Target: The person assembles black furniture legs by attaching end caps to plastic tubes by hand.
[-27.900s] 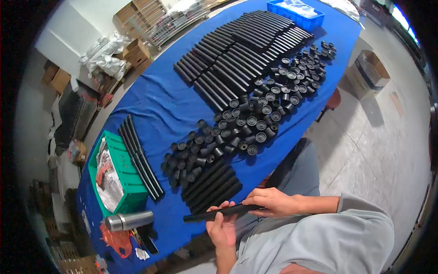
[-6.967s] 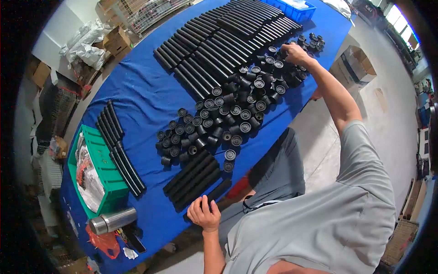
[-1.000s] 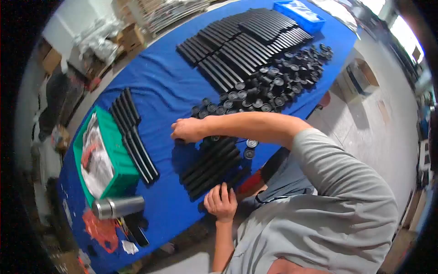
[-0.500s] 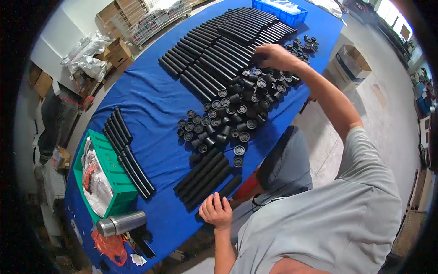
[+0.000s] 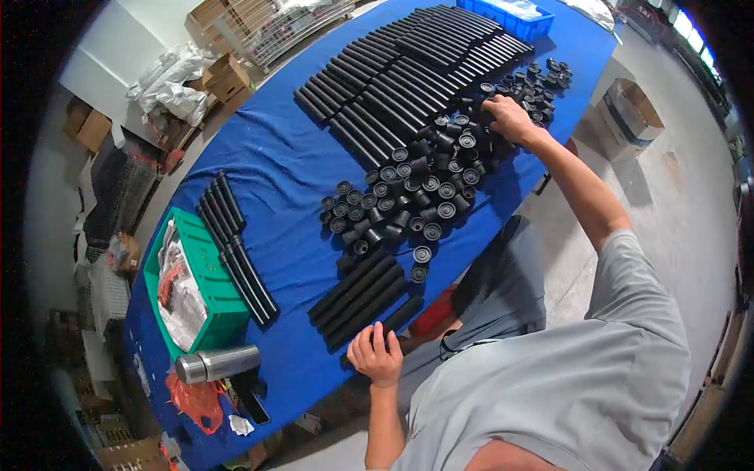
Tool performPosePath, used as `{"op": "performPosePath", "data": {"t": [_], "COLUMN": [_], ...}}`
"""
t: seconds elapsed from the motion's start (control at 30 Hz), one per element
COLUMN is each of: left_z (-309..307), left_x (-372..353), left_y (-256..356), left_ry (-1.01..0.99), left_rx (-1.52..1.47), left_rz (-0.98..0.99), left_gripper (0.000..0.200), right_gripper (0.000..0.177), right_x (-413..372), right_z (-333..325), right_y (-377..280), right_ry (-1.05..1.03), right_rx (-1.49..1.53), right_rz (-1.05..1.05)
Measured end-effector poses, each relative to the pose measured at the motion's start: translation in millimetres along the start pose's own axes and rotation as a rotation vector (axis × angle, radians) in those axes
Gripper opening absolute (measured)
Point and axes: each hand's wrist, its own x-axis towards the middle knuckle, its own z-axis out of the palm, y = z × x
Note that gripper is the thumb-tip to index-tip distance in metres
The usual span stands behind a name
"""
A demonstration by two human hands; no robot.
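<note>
My left hand [image 5: 375, 355] is closed around a black foam tube [image 5: 404, 314] at the table's front edge. Just beyond it lie several more black foam tubes [image 5: 358, 301], side by side. Further away, my right hand [image 5: 509, 119] reaches into a heap of round black plastic caps [image 5: 430, 184]. Its fingers are bent down together among the caps, and what they grip is hidden. Left of that hand, long rows of black rods [image 5: 385, 86] cover the far part of the table.
A blue cloth [image 5: 275, 157] covers the table. At left are a green crate [image 5: 221, 294], several jointed black tubes [image 5: 250, 271], a steel flask [image 5: 228, 363] and a red plastic bag [image 5: 196, 402]. A blue bin [image 5: 528, 28] stands at the far end, a cardboard box [image 5: 628, 114] on the floor.
My right hand has moved from beside the rods' ends down and rightward into the heap of caps. My left hand stays at the foam tube. The whole view has shifted slightly.
</note>
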Motion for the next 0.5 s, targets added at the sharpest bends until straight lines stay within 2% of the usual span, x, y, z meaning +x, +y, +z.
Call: {"op": "performPosePath", "data": {"t": [0.1,0.23,0.37,0.4,0.47,0.5], "left_z": [1.1,1.2,2.9,0.5,-2.2,-1.3], "left_x": [-0.4,0.2,1.9,1.6,2.3,1.3], "left_y": [0.1,1.0,0.4,0.5,-0.6,-1.6], "left_ry": [0.011,0.008,0.011,0.008,-0.007,0.003], "left_rx": [0.018,0.010,-0.007,0.003,-0.026,-0.037], "left_rz": [0.006,0.003,0.003,-0.014,-0.037,-0.043], "left_gripper": [0.034,0.033,0.033,0.033,0.034,0.034], "right_gripper": [0.047,0.048,0.055,0.056,0.046,0.042], "right_x": [2.8,-4.9,-6.2,-5.6,-8.9,-8.3], "right_z": [1.8,-3.0,-11.3,-17.0,-15.5,-26.7], "right_y": [-11.9,-8.6,-2.5,-4.7,-1.6,-9.4], "right_ry": [-0.050,-0.022,-0.065,-0.010,0.118,0.025], "right_rx": [-0.078,-0.003,-0.033,-0.027,-0.008,0.029], "right_rz": [0.020,-0.056,-0.035,-0.085,-0.128,-0.085]}}
